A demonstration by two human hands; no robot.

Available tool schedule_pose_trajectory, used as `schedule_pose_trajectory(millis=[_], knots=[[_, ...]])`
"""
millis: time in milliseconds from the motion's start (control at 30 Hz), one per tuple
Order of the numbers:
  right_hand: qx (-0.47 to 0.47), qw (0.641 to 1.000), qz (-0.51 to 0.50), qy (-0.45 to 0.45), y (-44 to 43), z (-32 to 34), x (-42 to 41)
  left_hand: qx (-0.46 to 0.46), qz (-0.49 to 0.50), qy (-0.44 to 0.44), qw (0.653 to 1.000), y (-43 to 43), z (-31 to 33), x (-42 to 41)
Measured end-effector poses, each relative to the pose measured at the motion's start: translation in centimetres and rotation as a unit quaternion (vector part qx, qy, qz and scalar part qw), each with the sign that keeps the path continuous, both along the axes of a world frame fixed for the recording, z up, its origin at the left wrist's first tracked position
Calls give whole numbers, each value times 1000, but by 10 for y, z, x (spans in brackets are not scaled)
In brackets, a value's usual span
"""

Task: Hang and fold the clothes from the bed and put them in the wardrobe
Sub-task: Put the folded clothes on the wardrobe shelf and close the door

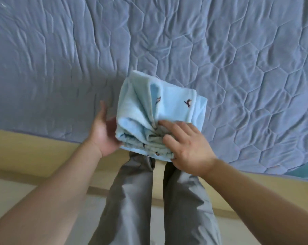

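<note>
A folded light blue garment with small dark bird prints lies at the near edge of the bed. My left hand is at its left side with the palm turned toward the cloth, fingers mostly straight and slipped against or under the bundle's edge. My right hand lies on top of the near right part, fingers spread and bent, pressing into the bunched folds, with the thumb at the lower edge of the stack.
The bed has a grey-blue quilted cover and a pale wooden frame edge. My legs in grey trousers stand against the frame. A bit of teal cloth shows at the right edge.
</note>
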State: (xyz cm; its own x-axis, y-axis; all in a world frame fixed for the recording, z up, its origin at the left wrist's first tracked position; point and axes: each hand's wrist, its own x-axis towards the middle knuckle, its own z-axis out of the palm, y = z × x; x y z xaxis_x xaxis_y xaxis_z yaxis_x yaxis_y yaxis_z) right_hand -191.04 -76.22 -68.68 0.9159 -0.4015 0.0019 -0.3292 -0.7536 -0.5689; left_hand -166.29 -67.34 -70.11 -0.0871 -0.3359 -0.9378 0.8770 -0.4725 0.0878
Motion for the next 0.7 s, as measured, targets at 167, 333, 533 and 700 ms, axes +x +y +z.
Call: schedule_pose_trajectory(millis=[167,333,533,700], knots=[[-9,997,58,44,50,-40,-10,-7,-151,-73,986,25,-10,-12],[24,978,93,184,78,-51,-5,77,-188,-265,943,18,-6,-38],[79,981,-134,116,98,-35,2,146,-269,-380,873,32,-18,-41],[258,768,-552,197,102,-30,22,220,-207,-264,916,54,-38,-31]])
